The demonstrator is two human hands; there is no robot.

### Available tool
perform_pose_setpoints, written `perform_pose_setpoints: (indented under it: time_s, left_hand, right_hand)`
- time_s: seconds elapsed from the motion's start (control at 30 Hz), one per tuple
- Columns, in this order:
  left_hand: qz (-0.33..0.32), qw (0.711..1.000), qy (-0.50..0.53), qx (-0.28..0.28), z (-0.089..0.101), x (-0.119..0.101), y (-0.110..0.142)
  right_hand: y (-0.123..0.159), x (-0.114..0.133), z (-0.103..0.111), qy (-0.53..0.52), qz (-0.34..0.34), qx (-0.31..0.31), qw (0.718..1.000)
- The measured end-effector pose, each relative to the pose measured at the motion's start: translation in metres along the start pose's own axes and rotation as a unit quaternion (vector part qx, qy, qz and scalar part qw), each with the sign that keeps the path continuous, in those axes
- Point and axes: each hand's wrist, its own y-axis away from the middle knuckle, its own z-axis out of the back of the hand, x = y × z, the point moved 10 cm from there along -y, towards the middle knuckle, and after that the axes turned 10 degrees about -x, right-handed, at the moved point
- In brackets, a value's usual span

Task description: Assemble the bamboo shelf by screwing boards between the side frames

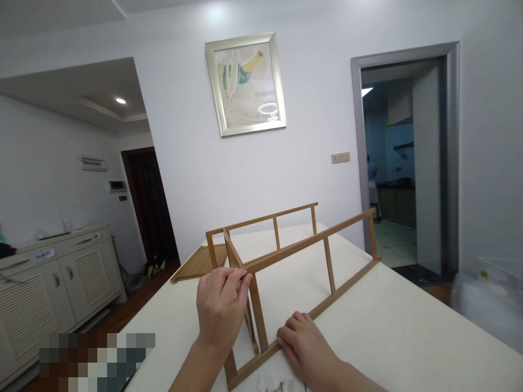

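A light brown wooden frame, made of two ladder-like sides joined by a crosspiece, stands on the white table. My left hand is at its near upper corner, thumb and fingers pinched together; whatever lies between the fingertips is too small or hidden to make out. Lower and to the right, my right hand curls over the bottom rail of the near side, gripping it. Just below, a clear plastic bag with small metal pieces is partly cut off by the picture's edge.
A slatted wooden panel lies on the white table at the far left. Left of the table stands a white cabinet. A doorway at the right shows a person in another room. Clear plastic wrapping sits beyond the right edge.
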Motion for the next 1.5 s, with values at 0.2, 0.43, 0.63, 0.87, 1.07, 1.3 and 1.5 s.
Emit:
perform_pose_setpoints:
  time_s: [0.2, 0.43, 0.63, 0.87, 1.07, 1.3, 1.5]
  left_hand:
    - [0.001, 1.000, -0.001, 0.007, -0.0006, -0.0001, 0.0003]
    - [-0.003, 1.000, -0.002, 0.013, -0.0012, 0.0002, 0.0037]
    - [0.012, 1.000, -0.006, 0.018, -0.0026, 0.0025, 0.0042]
    - [0.015, 1.000, -0.011, 0.007, -0.0024, 0.0012, 0.0005]
    - [0.022, 1.000, -0.003, 0.009, -0.0009, 0.0000, -0.0014]
    - [0.009, 1.000, -0.009, 0.016, -0.0023, 0.0010, 0.0038]
    - [0.026, 0.999, -0.009, 0.017, -0.0024, 0.0034, 0.0052]
  right_hand:
    - [0.0002, 0.0009, 0.0016, -0.001, -0.004, 0.003, 1.000]
    - [-0.0003, 0.0013, 0.0001, -0.001, -0.005, 0.000, 1.000]
    - [0.0001, 0.0010, -0.0003, 0.002, -0.002, -0.003, 1.000]
    - [-0.0007, 0.0010, 0.0009, 0.006, -0.003, -0.001, 1.000]
    - [-0.0008, 0.0023, 0.0010, 0.007, -0.005, 0.004, 1.000]
    - [-0.0016, 0.0024, 0.0019, 0.013, -0.002, 0.002, 1.000]
    - [-0.0019, 0.0027, 0.0010, 0.016, 0.007, -0.001, 1.000]
